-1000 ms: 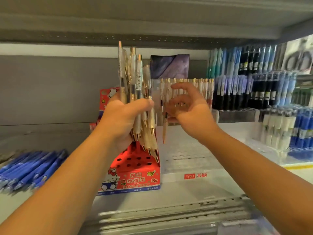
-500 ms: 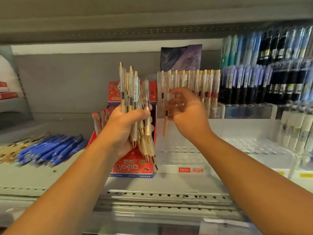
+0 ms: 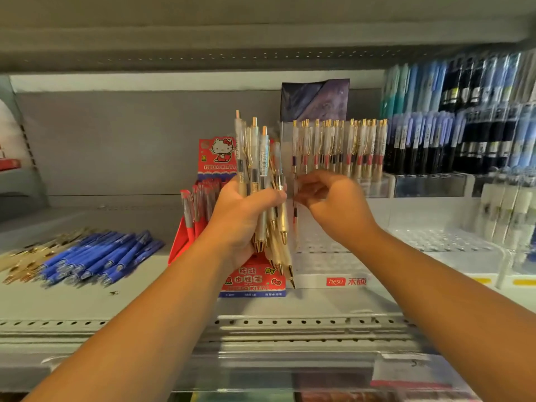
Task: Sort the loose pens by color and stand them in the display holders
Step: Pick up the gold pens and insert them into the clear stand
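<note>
**Position.** We hold the bundle of pale, gold-trimmed pens [image 3: 261, 181] in the left hand [image 3: 246, 219]. Its fingers and thumb are wrapped round the mid-barrels, tips down, just left of the clear display holder [image 3: 333, 271]. The right hand [image 3: 336, 204] is above the holder's front-left part. Its fingertips are drawn together on a single pen [image 3: 295, 216], which hangs upright with its tip toward the holder's perforated grid. Blur hides the exact contact.

**Handling.** We judge these pens light, stiff and smooth-barrelled. A loosely held bundle can slip and fan out, as its lower pens show. We take one pen at a time by the upper barrel, leaving the tip free to find a hole.

**Containers.**
- The holder's back row carries a rank of matching pens [image 3: 339, 146], upright, with red or dark bands. The grid in front of them shows open holes.
- Touching the holder's left side, or just beside it, stands the red Hello Kitty box [image 3: 252, 282], with red pens [image 3: 200, 198] in its rear rows.
- Right of the holder stand tiered racks of dark and blue pens [image 3: 435, 146].
- Well left of the holder, loose blue pens [image 3: 101, 256] lie flat on the shelf [image 3: 145, 300]. Loose gold pens [image 3: 26, 253] lie beyond them, and neither group is sorted yet.
</note>
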`<state>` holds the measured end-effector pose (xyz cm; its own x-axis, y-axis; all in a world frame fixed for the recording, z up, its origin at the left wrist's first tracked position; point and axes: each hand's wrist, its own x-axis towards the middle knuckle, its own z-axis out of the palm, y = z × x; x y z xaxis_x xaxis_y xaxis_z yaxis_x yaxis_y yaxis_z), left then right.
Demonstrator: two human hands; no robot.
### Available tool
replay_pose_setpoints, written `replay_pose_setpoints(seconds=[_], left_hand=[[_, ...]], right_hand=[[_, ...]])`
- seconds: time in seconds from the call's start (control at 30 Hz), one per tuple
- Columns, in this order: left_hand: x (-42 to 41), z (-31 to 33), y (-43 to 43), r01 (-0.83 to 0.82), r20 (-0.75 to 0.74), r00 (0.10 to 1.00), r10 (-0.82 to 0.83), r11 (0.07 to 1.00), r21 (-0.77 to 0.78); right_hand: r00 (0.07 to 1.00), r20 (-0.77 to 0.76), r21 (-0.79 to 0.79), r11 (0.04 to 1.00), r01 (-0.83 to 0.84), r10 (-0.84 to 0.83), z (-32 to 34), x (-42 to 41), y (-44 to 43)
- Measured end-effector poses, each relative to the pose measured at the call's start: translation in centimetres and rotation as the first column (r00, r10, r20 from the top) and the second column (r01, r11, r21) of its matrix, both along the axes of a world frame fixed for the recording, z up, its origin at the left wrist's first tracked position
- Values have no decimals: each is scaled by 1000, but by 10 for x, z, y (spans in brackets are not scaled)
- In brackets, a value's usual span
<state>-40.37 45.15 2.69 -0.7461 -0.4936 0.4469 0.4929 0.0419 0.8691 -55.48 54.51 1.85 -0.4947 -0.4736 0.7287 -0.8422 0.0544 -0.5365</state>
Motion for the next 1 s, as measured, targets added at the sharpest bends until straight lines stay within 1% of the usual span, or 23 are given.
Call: replay_pose_setpoints(seconds=[0.13,0.23,0.3,0.33,0.4,0.43,0.5,0.57,0.63,0.83,0.9,1.0], left_hand=[[0,-2,2,7,1,1000,-7,1000,-17],[-1,-2,3,-5,-3,1000,5,1000,-10],[0,-1,3,-6,-6,1000,6,1000,-2],[0,-1,3,-4,-6,1000,4,1000,0],[-1,-2,3,9,-9,1000,-9,1000,-6],[-2,-2,3,16,-14,1000,-16,1000,-10],[-3,-3,4,31,-24,999,-32,999,-20],[-3,-2,5,50,-30,998,-50,999,-22],[-4,-2,4,52,-30,998,-53,998,-21],[-5,-2,6,52,14,998,-53,997,49],[-4,-1,7,52,27,998,-55,994,93],[-4,-1,6,26,32,999,-30,991,130]], right_hand=[[998,-38,104,993,46,-43,0,2,3],[990,-113,130,986,104,-89,1,4,7],[987,-110,47,991,126,-120,6,9,9],[993,-64,-35,995,96,-98,10,13,10],[996,77,-203,978,-39,55,21,25,12],[975,154,-248,962,-117,158,26,30,12],[900,295,-248,935,-253,322,31,40,12],[844,394,-190,931,-312,363,30,46,9],[813,452,-191,930,-313,367,28,48,5],[713,558,-297,905,-305,424,31,47,7],[657,576,-380,871,-312,487,31,48,8],[557,567,-556,781,-284,606,34,44,13]])
